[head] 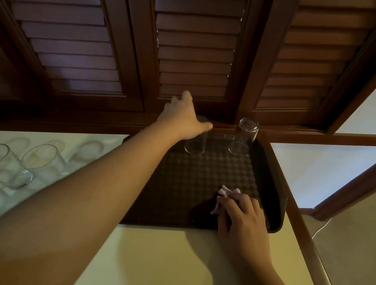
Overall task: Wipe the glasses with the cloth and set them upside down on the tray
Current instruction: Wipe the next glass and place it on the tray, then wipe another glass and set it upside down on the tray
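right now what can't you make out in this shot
- Top of the glass on the tray, head view: the left hand covers it, so grip or release is unclear.
- Cloth: mostly under the right hand.
- Glasses at left: blurred and cut by the frame edge, count unsure.
- Second upside-down glass: wiped clean or not, too small to tell.

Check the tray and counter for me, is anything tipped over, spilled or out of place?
Nothing stands out. Two glasses stand upside down at the far end of the tray, the left hand on one. The right hand holds the cloth. Unwiped glasses wait upright at left.
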Demonstrator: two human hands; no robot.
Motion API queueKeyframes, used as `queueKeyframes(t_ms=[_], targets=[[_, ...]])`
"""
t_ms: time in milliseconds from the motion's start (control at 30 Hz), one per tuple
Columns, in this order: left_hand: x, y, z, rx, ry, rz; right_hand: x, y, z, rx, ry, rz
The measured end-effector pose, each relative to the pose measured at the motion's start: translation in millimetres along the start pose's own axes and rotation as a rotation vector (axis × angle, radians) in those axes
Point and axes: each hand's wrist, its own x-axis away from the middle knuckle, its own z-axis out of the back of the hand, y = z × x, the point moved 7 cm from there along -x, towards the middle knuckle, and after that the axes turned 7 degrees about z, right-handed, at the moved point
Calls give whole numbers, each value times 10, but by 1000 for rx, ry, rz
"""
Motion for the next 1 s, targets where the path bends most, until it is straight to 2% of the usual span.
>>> queueKeyframes(t_ms=[67, 167, 233, 300, 433, 600, 733, 867, 933, 1000], targets=[[247, -34, 159, 177, 128, 23, 9, 11, -4, -20, -7, 4], [889, -130, 319, 362, 364, -112, 27, 28, -17, -50, -23, 23], [1330, -245, 341, 417, 423, -192, 37, 16, 30, -63, -10, 7], [1702, -419, 327, 422, 417, -229, 46, -108, 136, -80, 60, 9], [2244, -772, 392, 361, 441, -293, -25, -630, 434, -169, 234, 133], [2654, -1371, 604, 323, 581, -281, -181, -1422, 491, -406, 186, 252], [2831, -1959, 784, 301, 691, -171, -219, -1920, 342, -563, 132, 330], [2818, -2433, 1013, 277, 653, -8, -233, -2317, 213, -672, 77, 328], [2718, -2523, 1182, 170, 539, 47, -262, -2505, 186, -732, 56, 292], [2526, -2531, 1360, 5, 354, 111, -285, -2686, 183, -875, 43, 237]])
